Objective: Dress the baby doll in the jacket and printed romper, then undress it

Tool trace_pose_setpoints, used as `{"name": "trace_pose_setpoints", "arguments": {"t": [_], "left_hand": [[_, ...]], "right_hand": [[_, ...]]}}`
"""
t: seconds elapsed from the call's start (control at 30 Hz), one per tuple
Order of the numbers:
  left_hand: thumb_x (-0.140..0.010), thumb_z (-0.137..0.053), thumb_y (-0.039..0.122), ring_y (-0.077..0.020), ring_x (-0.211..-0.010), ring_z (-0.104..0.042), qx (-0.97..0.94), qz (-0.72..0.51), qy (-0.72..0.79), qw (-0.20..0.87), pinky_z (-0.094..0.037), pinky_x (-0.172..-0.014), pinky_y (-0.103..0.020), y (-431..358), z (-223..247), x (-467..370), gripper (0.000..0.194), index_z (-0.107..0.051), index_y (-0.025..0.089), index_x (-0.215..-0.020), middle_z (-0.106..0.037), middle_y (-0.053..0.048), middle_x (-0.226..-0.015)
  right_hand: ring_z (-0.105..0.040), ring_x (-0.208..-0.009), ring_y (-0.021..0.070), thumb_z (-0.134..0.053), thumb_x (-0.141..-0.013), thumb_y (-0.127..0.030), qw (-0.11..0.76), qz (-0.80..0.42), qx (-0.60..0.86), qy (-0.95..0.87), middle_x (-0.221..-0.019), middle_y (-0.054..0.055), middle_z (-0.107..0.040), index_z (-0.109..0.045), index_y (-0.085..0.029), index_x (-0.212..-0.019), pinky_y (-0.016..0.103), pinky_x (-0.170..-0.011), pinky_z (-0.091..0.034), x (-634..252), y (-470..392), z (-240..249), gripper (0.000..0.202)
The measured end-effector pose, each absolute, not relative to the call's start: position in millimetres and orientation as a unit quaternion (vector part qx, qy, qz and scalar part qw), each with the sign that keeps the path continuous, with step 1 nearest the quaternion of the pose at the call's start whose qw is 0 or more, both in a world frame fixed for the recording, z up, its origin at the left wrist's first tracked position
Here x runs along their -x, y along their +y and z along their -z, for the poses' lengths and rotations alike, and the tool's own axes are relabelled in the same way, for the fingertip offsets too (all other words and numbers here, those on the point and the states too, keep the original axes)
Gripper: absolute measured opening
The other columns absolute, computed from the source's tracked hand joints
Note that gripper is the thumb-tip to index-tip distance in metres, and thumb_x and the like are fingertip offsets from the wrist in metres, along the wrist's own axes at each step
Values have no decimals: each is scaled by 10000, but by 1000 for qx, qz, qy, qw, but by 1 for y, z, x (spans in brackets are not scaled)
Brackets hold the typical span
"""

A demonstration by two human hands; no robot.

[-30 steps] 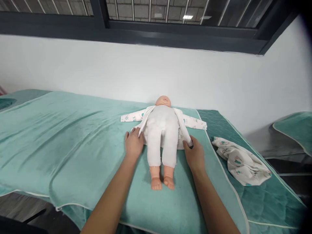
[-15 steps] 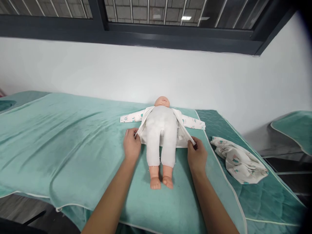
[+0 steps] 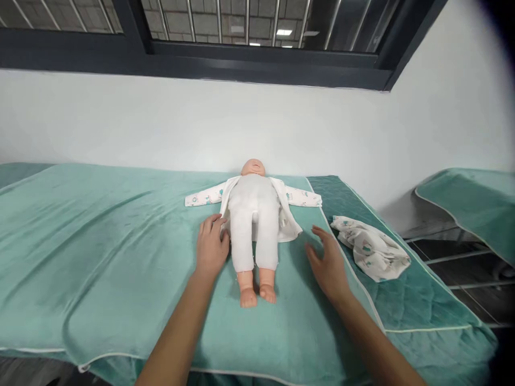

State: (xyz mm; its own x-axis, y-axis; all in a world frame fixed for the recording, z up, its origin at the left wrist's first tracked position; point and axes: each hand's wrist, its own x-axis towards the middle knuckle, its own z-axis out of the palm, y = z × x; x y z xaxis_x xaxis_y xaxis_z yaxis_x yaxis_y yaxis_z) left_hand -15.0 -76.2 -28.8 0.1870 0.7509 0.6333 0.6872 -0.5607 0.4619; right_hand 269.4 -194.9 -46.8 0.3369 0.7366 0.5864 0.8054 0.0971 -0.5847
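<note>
A baby doll (image 3: 254, 214) lies on its back with its feet toward me, its soft body and legs white. Its arms are in the printed sleeves of a white baby shirt (image 3: 288, 228), which is spread open at the front. My left hand (image 3: 212, 244) rests at the shirt's left edge beside the doll's hip, fingers stretched forward and thumb apart; the cloth beneath is partly hidden. Off the shirt's right corner, my right hand (image 3: 328, 262) is open, thumb and fingers apart, holding nothing.
A crumpled printed white cloth (image 3: 372, 249) lies to the right on a darker green quilted cover (image 3: 426, 305). The light green sheet (image 3: 120, 257) spreads under the doll. Behind stands a white wall (image 3: 193, 123) below a dark-framed barred window (image 3: 261, 59). Another green-covered surface (image 3: 475, 198) is at far right.
My right hand has let go of the shirt's right edge and drawn away; that flap has dropped beside the doll. My left hand has loosened its pinch at the left edge. The view has shifted right.
</note>
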Motion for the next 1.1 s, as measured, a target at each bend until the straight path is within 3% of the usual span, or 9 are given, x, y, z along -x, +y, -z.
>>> {"name": "trace_pose_setpoints", "arguments": {"t": [0.17, 0.27, 0.37, 0.43, 0.5, 0.67, 0.87, 1.0, 1.1], "left_hand": [[-881, -472, 88, -268, -1135, -534, -786, -429, 445, -3, -444, -1006, -443, -94, 27, 22, 336, -591, 194, -1177, -617, -86, -1222], [-905, -446, 88, -243, -1099, -569, -787, -461, 410, 7, -455, -991, -438, -105, 25, 23, 301, -594, 205, -1139, -651, -73, -1150], [-925, -437, 94, -217, -1097, -582, -809, -461, 363, 42, -460, -993, -428, -119, 24, 23, 284, -594, 217, -1127, -659, -61, -1144], [-935, -444, 109, -210, -1118, -573, -821, -452, 341, 72, -458, -998, -424, -132, 22, 23, 270, -597, 223, -1125, -645, -63, -1181], [-945, -448, 128, -203, -1145, -561, -826, -443, 329, 115, -453, -1012, -416, -146, 15, 21, 256, -600, 224, -1127, -626, -67, -1214], [-968, -485, 244, -193, -1167, -562, -798, -420, 323, 286, -457, -1020, -382, -183, -27, 12, 245, -595, 252, -1187, -610, -57, -1243], [-904, -613, 389, -249, -1344, -444, -786, -384, 253, 414, -410, -1110, -413, -214, -88, 5, 502, -470, 353, -1384, -439, -43, -1478], [-832, -694, 437, -281, -1461, -272, -806, -376, 266, 371, -324, -1182, -459, -216, -107, 13, 701, -371, 383, -1452, -284, -27, -1569], [-841, -689, 409, -271, -1453, -290, -822, -381, 279, 317, -291, -1198, -464, -217, -118, 25, 631, -422, 361, -1411, -310, -41, -1540]], "right_hand": [[-370, -1383, 372, -494, -925, -330, 190, 214, 760, -584, -1433, 172, -503, -492, -157, -1331, 570, -1116, -295, -352, -233, 35, 442], [-508, -1247, 405, -481, -922, -379, 79, 181, 803, -563, -1394, 161, -544, -513, -176, -1306, 544, -978, -422, -390, -246, 24, 436], [-640, -1028, 369, -423, -938, -383, 39, 100, 832, -544, -1324, 158, -597, -536, -203, -1276, 446, -757, -482, -401, -248, 0, 399], [-669, -922, 346, -429, -934, -442, 67, 60, 844, -528, -1265, 173, -627, -525, -211, -1294, 402, -673, -455, -393, -245, -25, 438], [-668, -851, 325, -486, -906, -494, 131, 28, 848, -513, -1032, 177, -694, -537, -180, -1278, 377, -648, -436, -375, -243, -53, 489], [-515, -531, 156, -590, -825, -620, 350, -228, 744, -521, -695, 0, -589, -602, -226, -1099, 271, -468, -363, -297, -248, -108, 481], [-537, -602, 138, -654, -824, -553, 506, -505, 519, -469, -748, -31, -564, -549, -250, -928, 251, -492, -446, -199, -257, -129, 337], [-569, -662, 134, -637, -864, -523, 541, -531, 436, -486, -804, -21, -581, -532, -246, -940, 258, -561, -478, -167, -255, -134, 306], [-587, -618, 153, -611, -875, -535, 528, -536, 418, -509, -804, -10, -599, -527, -250, -989, 282, -512, -466, -155, -255, -140, 318]]}}
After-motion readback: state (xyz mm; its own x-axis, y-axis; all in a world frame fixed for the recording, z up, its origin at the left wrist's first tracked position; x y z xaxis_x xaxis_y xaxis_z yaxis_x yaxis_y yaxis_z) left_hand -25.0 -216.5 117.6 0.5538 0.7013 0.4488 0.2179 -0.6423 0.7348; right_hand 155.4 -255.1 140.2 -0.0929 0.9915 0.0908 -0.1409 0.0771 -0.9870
